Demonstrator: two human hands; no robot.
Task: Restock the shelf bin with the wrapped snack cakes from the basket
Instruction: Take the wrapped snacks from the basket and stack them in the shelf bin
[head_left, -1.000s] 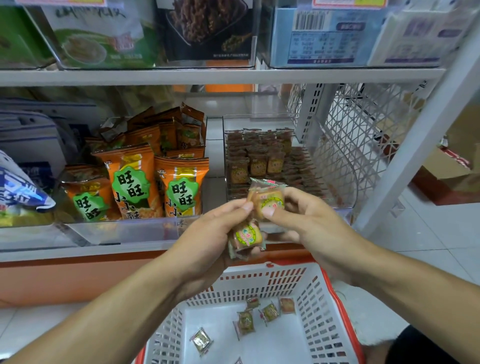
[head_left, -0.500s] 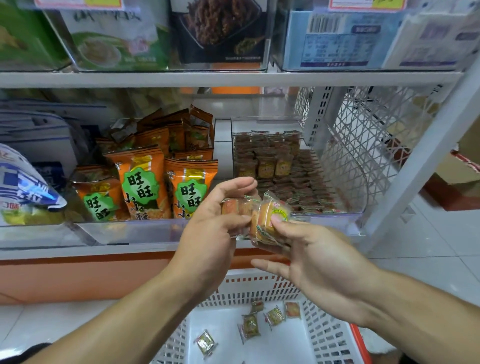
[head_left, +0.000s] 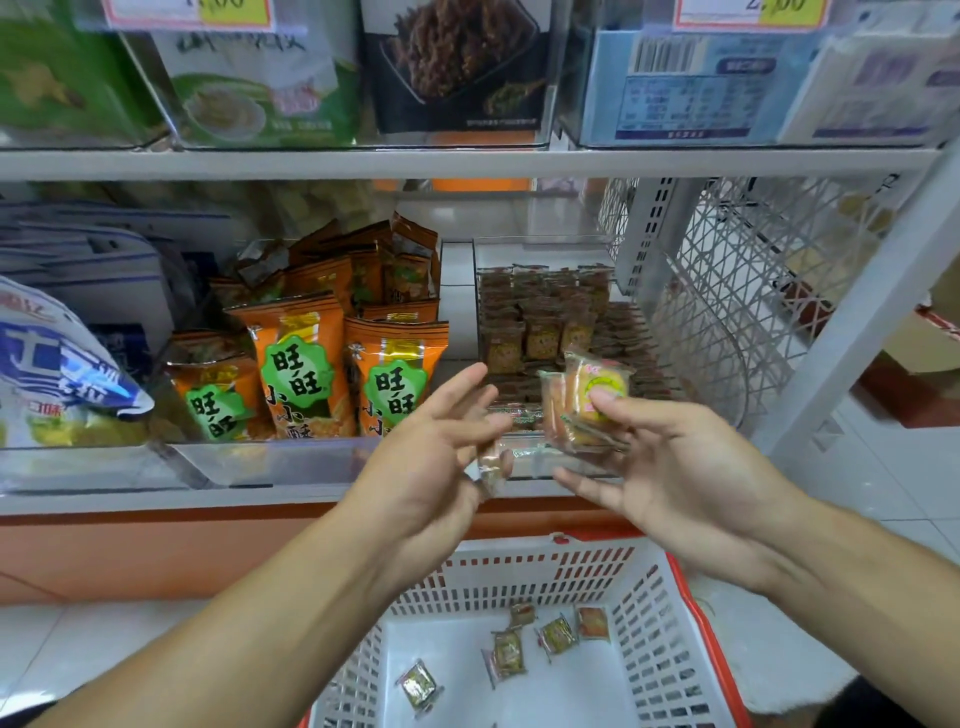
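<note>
Shelf bin (head_left: 540, 462) front edge just beyond cake-holding right hand (head_left: 670, 467).

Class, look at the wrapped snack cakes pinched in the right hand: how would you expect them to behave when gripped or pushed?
The wrapped snack cakes are probably light, since the right hand holds several with thumb and fingertips. Their glossy film looks slippery, so a loose grip may let the stack slide apart. The cakes look soft and would likely squash under a hard pinch.

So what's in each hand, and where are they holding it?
The right hand pinches stacked snack cakes, thumb on the top wrapper's face. The left hand has a blurred wrapped cake at its fingers; grip unclear.
</note>
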